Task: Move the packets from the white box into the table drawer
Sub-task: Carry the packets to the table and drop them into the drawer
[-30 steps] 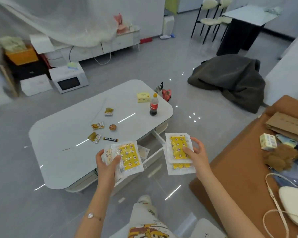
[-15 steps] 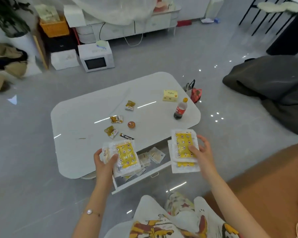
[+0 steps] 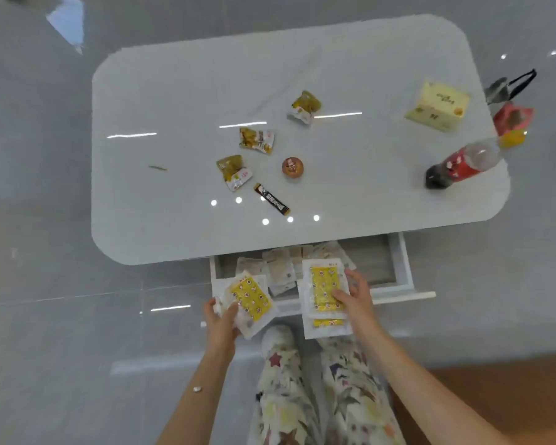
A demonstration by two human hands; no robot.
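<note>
I take the open drawer as my landmark. Over its left corner, my left hand grips a small stack of yellow packets. Inside it, pale packets already lie, so part of the job looks done. Over its front rail, my right hand clasps a second stack. Both loads remain undropped; the white box isn't visible.
</note>
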